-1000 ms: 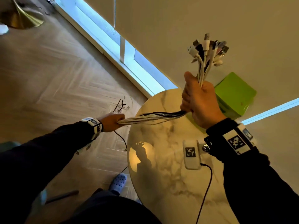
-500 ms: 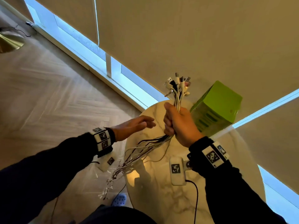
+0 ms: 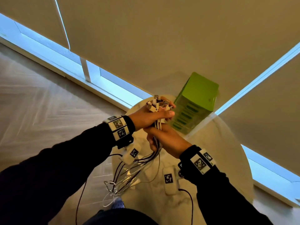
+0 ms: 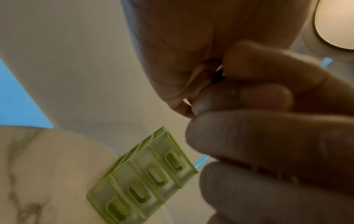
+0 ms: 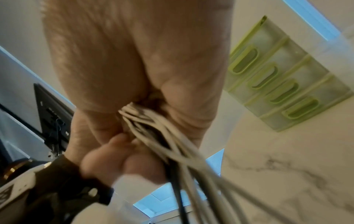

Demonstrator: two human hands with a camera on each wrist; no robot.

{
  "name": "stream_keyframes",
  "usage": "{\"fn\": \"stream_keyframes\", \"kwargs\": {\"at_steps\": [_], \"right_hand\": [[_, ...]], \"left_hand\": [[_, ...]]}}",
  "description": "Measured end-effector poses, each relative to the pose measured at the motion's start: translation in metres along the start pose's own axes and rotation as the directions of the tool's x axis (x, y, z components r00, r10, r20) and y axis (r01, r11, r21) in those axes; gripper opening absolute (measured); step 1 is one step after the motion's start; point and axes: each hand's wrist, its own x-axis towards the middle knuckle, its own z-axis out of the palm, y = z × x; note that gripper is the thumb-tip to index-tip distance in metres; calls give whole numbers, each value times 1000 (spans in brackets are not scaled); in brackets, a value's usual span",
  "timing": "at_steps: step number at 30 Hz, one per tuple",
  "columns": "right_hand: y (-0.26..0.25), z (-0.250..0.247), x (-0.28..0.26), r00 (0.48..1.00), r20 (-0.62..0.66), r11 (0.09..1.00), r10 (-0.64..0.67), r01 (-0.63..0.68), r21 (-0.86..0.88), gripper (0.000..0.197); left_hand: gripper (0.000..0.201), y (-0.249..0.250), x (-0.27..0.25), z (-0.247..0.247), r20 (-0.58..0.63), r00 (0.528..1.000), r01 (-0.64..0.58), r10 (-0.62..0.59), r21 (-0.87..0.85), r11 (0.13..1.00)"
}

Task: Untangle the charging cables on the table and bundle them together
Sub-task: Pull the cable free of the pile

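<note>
Head view | right hand (image 3: 168, 140) clenches bundle of white and black charging cables (image 3: 158, 127) | left hand (image 3: 151, 117) wraps just above, apparently gripping below plugs | tails dangle beneath over round marble table (image 3: 219, 159)

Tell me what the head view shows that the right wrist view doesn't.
Only the head view shows the plugs fanned out above the left hand, which grips the cables just under them, and the loose ends hanging past the table edge. Only the right wrist view shows the cables up close leaving the right hand in a tight bunch of white and dark strands. Both show the right hand gripping the cables, the green drawer box and the marble tabletop.
</note>
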Motion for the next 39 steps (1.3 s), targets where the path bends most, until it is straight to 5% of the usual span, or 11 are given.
{"fn": "stream_keyframes", "kwargs": {"at_steps": [5,9,11,13,15,18,23,29,33,39], "right_hand": [[9,0,2,993,-115,979,11,12,203,42],[6,-18,-5,981,-193,926,-31,100,363,34],[2,-28,-10,979,-199,906,-44,123,406,41],[-3,-38,-14,978,-205,917,-40,117,381,46],[-7,-45,-16,959,-280,954,-37,117,277,46],[-6,-49,-18,929,-370,958,-22,126,259,32],[3,-62,-24,964,-242,903,107,7,429,46],[12,-79,-36,961,-207,963,185,-136,231,45],[26,-80,-42,970,-102,964,222,-202,175,40],[47,-79,-53,982,-45,945,181,-161,284,39]], "left_hand": [[44,2,2,-1,197,977,90,-78,-56,994],[93,-26,-18,0,312,916,289,-252,-76,954],[80,-39,-33,15,427,831,344,-358,113,932],[45,-53,-41,34,483,765,305,-427,312,900],[22,-60,-46,53,440,778,325,-448,328,887],[21,-62,-51,75,397,803,275,-445,416,867],[32,-64,-61,74,345,889,13,-300,637,771],[33,-68,-80,45,317,895,73,-314,591,804],[54,-66,-68,44,341,920,-137,-195,744,654],[48,-49,-47,47,365,920,-268,-141,850,453]]}}
